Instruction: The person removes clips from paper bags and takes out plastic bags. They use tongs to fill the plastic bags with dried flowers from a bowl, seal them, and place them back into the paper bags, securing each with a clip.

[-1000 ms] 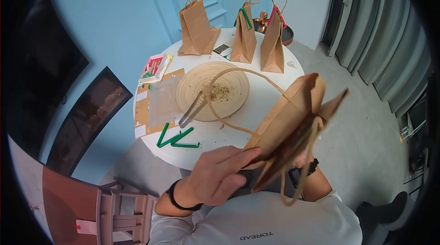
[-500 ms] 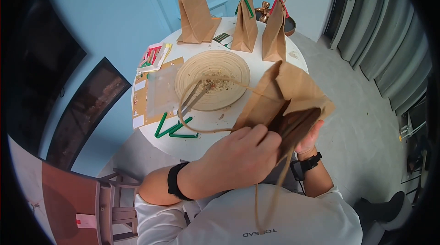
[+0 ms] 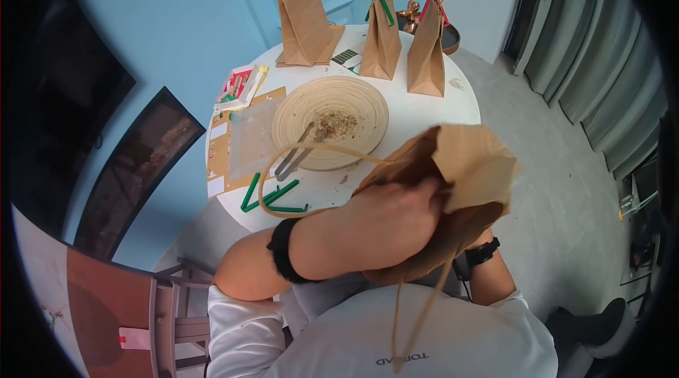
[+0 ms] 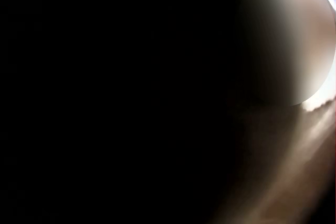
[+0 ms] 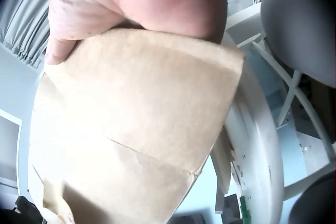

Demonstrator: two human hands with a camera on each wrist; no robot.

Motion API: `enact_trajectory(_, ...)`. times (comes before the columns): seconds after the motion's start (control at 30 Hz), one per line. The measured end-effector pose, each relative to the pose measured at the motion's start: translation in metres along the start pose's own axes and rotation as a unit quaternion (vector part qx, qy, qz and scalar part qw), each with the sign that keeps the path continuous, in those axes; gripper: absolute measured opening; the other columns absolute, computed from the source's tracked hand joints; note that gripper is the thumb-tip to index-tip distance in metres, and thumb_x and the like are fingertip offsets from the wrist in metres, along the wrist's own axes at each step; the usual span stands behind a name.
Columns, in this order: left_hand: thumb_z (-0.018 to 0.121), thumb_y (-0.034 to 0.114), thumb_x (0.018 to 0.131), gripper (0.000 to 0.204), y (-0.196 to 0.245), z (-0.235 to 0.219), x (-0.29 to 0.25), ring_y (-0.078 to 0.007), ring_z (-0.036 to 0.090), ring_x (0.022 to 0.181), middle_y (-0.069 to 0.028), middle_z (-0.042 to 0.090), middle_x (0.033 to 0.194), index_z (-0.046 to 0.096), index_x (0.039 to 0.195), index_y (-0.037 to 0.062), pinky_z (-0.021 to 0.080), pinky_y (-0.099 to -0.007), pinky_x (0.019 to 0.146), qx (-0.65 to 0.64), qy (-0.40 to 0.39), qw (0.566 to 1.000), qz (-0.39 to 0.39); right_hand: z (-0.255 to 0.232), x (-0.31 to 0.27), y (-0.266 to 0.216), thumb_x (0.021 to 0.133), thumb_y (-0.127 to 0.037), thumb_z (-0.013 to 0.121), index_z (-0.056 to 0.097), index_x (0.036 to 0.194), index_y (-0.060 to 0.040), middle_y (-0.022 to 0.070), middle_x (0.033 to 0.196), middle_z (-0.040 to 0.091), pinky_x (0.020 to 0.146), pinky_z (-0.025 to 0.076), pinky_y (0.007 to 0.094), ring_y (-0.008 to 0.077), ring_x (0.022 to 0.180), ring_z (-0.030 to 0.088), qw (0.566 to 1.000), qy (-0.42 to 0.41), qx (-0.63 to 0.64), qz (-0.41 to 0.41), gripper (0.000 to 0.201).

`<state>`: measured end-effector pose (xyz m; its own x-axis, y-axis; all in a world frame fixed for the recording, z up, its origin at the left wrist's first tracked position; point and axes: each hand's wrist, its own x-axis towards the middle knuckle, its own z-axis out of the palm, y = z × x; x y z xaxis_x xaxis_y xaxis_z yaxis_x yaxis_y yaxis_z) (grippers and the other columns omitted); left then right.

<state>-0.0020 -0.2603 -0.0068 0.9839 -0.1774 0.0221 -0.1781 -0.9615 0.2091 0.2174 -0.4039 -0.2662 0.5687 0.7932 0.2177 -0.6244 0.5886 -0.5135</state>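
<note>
In the head view, a brown paper bag point(image 3: 475, 166) with string handles is held tilted above the near right of the table, its mouth facing the left hand point(image 3: 385, 226). That hand reaches into the mouth; its fingers are blurred and partly hidden by the paper. The left wrist view is mostly dark, with blurred brown at lower right. Mostly hidden behind the bag is the right hand point(image 3: 482, 239). In the right wrist view the right hand point(image 5: 139, 3) grips one end of the bag point(image 5: 142, 92), with a digit along its side.
On the white table point(image 3: 396, 113) lie a round woven plate point(image 3: 290, 113) with crumbs, metal tongs point(image 3: 300, 157), green strips point(image 3: 283, 193), a translucent sheet point(image 3: 251, 137) and a small tray point(image 3: 228, 97). Brown bags point(image 3: 304, 21) point(image 3: 382, 45) point(image 3: 426, 60) stand at the back.
The left hand has moved right, from beside the bag's rim into its mouth. The bag has turned and tilted so that its opening shows wider, and one handle loop has swung left.
</note>
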Motion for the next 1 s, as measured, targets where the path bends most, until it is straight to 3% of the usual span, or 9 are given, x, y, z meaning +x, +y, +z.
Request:
enact_trajectory(0.17,0.064,-0.001,0.092,0.043,-0.016,-0.037,-0.011,-0.0196,0.068,0.093,-0.0096,0.061,0.114,0.061,0.135,-0.0041,0.059,-0.0302,0.075,-0.238,0.244,0.94,0.0,-0.002,0.004,-0.016,0.1,-0.076,0.048,0.038,0.163,-0.0137,0.0099,0.161,0.05,0.118,0.045,0.0525,0.0331,0.143,0.052,0.994,-0.047,0.097,0.009,0.089)
enact_trajectory(0.23,0.058,0.005,0.097,0.041,-0.012,-0.054,-0.023,-0.0157,0.066,0.097,-0.0071,0.063,0.117,0.059,0.136,-0.0067,0.059,-0.0329,0.079,-0.428,0.29,0.855,-0.045,-0.008,0.003,-0.021,0.102,-0.074,0.044,0.037,0.164,-0.0139,0.0101,0.162,0.049,0.119,0.044,0.0524,0.0333,0.144,0.051,0.994,-0.046,0.098,0.007,0.086)
enact_trajectory(0.43,0.069,0.015,0.102,0.035,-0.027,-0.085,-0.055,-0.0115,0.069,0.091,-0.0057,0.07,0.1,0.062,0.128,-0.0057,0.056,-0.0265,0.082,-0.38,0.673,0.633,-0.036,0.006,0.005,-0.043,0.105,-0.07,0.044,0.036,0.164,-0.0177,0.0074,0.161,0.05,0.119,0.044,0.052,0.033,0.142,0.053,0.993,0.072,0.059,-0.075,0.08)
enact_trajectory(0.53,0.07,0.01,0.099,0.035,-0.038,-0.092,-0.068,-0.0141,0.069,0.092,-0.0084,0.07,0.107,0.061,0.13,-0.004,0.057,-0.0289,0.087,-0.384,0.69,0.61,-0.061,-0.005,0.003,-0.053,0.105,-0.069,0.046,0.037,0.164,-0.0195,0.0059,0.159,0.052,0.119,0.043,0.0566,0.0338,0.139,0.054,0.983,0.115,0.085,-0.118,0.077)
enact_trajectory(0.67,0.072,0.004,0.094,0.038,-0.068,-0.054,-0.029,-0.0154,0.069,0.097,-0.0079,0.069,0.111,0.062,0.131,-0.0003,0.057,-0.0297,0.088,-0.426,0.543,0.71,-0.138,-0.027,0.003,-0.062,0.107,-0.065,0.044,0.031,0.167,-0.0193,0.0057,0.169,0.04,0.122,0.041,0.0507,0.0319,0.149,0.046,0.987,0.066,0.071,-0.126,0.076)
enact_trajectory(0.77,0.072,0.003,0.091,0.043,-0.098,-0.016,0.013,-0.0137,0.068,0.101,-0.0064,0.068,0.109,0.062,0.133,0.001,0.056,-0.0292,0.086,-0.48,0.368,0.767,-0.215,-0.017,0.01,-0.059,0.103,-0.073,0.043,0.04,0.162,-0.0228,0.0043,0.154,0.056,0.117,0.034,0.0736,0.0357,0.136,0.055,0.981,0.136,0.088,-0.111,0.078)
enact_trajectory(0.83,0.072,0.003,0.09,0.049,-0.125,0.02,0.038,-0.0136,0.067,0.101,-0.0076,0.068,0.109,0.06,0.137,-0.0001,0.056,-0.0292,0.083,-0.485,0.351,0.774,-0.208,0.008,0.011,-0.057,0.102,-0.075,0.042,0.041,0.161,-0.0221,0.0045,0.15,0.058,0.117,0.033,0.0724,0.036,0.133,0.056,0.992,0.067,0.075,-0.075,0.079)
enact_trajectory(0.93,0.072,0.003,0.088,0.053,-0.146,0.062,0.067,-0.0153,0.069,0.099,-0.0106,0.068,0.108,0.059,0.138,-0.0048,0.056,-0.0289,0.082,-0.492,0.313,0.779,-0.232,0.019,0.015,-0.053,0.102,-0.076,0.042,0.043,0.159,-0.0215,0.0044,0.146,0.06,0.117,0.032,0.0716,0.0361,0.13,0.057,0.991,0.077,0.092,-0.057,0.079)
enact_trajectory(1.0,0.073,0.005,0.088,0.053,-0.153,0.085,0.078,-0.0158,0.069,0.099,-0.014,0.068,0.11,0.058,0.137,-0.0086,0.057,-0.0297,0.081,-0.622,0.303,0.689,-0.217,0.02,0.016,-0.051,0.101,-0.077,0.042,0.044,0.159,-0.0216,0.0044,0.145,0.06,0.117,0.032,0.0715,0.0358,0.13,0.056,0.988,0.1,0.106,-0.054,0.079)
